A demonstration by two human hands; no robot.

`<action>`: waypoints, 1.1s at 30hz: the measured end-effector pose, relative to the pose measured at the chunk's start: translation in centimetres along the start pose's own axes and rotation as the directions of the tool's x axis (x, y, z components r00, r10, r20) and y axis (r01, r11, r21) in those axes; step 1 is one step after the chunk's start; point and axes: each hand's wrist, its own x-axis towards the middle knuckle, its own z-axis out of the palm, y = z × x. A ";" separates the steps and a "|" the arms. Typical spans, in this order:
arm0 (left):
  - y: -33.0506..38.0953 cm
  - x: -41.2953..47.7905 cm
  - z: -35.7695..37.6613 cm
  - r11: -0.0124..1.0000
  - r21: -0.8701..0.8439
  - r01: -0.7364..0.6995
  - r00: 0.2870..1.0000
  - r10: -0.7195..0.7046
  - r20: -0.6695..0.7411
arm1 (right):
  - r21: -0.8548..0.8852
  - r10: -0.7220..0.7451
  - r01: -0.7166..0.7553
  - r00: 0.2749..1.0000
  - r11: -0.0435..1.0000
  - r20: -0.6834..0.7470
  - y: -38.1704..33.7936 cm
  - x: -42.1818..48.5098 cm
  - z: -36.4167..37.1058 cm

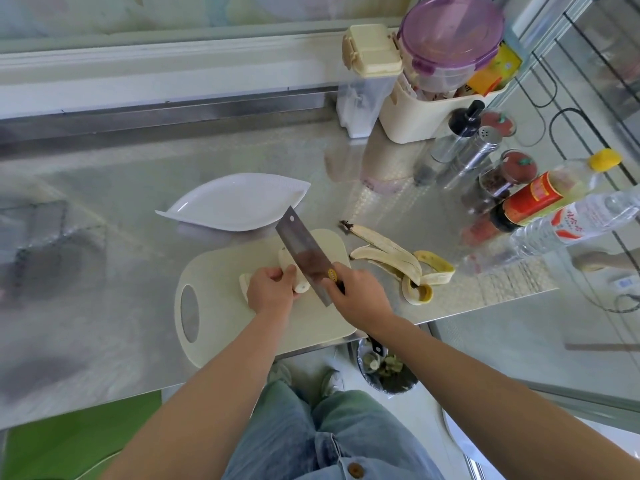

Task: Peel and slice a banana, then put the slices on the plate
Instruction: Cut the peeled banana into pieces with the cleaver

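Nearest the camera: legs in blue jeans (311,438), standing at the edge of a steel counter (138,188). Waste bin (384,372) on the floor below the counter edge, scraps inside. On the counter, a cream cutting board (322,320) with the handle hole to the left. Peeled banana (285,259) lies on the board. Left hand (270,289) has its fingers curled over the banana and holds it down; a cut end shows just past the fingers. A further pale piece (244,282) shows at the hand's left side; cannot tell whether it is joined. Right hand (356,292) is closed round the handle of a cleaver (304,251), the blade tilted and set against the banana's right side; cannot tell whether the edge is in the flesh. Empty peel (398,254) lies on the counter just right of the board. White leaf-shaped plate (239,202) sits behind the board, no slices on it. Farther right, a red-labelled bottle (540,195), a metal shaker (474,150), a cream tub (412,112) and a purple-lidded container (450,36).
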 end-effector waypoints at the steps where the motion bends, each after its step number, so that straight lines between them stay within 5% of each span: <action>1: 0.2 -0.2 0.0 1.000 -0.015 0.007 1.000 -0.007 -0.007 | -0.002 -0.002 0.002 1.000 1.000 0.003 0.0 0.0 0.0; 33: 0.9 -0.3 -0.3 0.994 -0.104 0.038 0.997 -0.044 -0.059 | -0.181 -0.051 0.064 0.996 0.981 0.077 -1.1 0.1 0.3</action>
